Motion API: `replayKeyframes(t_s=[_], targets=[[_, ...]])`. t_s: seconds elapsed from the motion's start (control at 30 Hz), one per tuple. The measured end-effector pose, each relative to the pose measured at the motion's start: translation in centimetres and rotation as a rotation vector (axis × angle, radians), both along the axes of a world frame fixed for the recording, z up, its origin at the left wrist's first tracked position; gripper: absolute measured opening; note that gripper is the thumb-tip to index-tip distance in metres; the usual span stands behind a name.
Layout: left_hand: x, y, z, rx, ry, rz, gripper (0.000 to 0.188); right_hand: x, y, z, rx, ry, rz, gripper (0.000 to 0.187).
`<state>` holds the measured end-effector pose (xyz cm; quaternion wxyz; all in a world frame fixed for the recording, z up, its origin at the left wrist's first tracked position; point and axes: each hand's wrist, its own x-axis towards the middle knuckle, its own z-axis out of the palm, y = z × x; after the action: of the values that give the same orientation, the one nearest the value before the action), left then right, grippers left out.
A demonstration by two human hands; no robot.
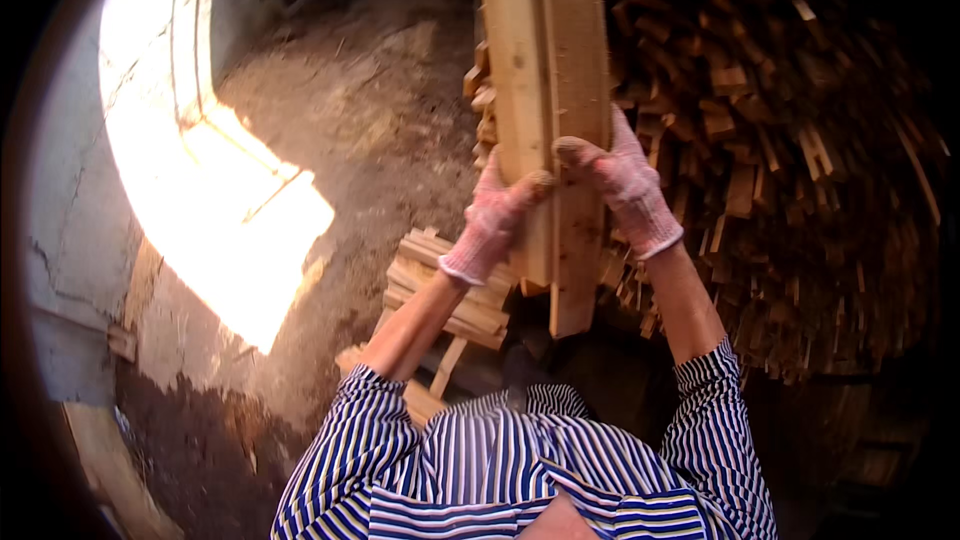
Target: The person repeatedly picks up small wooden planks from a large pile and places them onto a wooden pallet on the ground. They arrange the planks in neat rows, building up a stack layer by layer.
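Two long wooden boards [578, 60] lie side by side in front of me, pointing away, their near ends close to my body. My left hand [495, 215], in a pink knit glove, grips the left board's outer edge with its thumb across the top. My right hand [625, 180], gloved alike, clasps the right board's outer side, thumb on the upper face. The thumbs almost meet near the seam between the boards. The fingers beneath are hidden by the wood. The right board reaches a little nearer to me than the left one.
A big heap of cut wood pieces [740, 180] fills the right side. Below my left forearm sits a small stack of short wood pieces [460, 310]. Bare dirt floor [350, 110] spreads left, with a bright sunlit patch [240, 210] beside a grey wall [70, 190].
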<state>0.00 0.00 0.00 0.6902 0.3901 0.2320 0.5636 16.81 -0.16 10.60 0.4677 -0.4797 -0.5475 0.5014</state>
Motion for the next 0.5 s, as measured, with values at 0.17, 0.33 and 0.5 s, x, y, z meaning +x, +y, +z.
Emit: replayKeyframes(t_s=[0.17,0.33,0.5], targets=[[2.0,-12.4,-15.3,-0.321,-0.357,0.005,0.081,0.9,-7.1,-9.6,-0.160,0.024,0.330,0.123],[-0.7,-23.7,-18.6,-0.795,-0.289,0.205,0.053,-4.8,-9.5,-17.3,-0.541,-0.259,0.657,0.127],[-6.2,-24.8,-19.2,-1.049,-0.491,0.208,0.069,-10.3,-8.9,-24.8,-0.983,-0.336,0.801,0.104]])
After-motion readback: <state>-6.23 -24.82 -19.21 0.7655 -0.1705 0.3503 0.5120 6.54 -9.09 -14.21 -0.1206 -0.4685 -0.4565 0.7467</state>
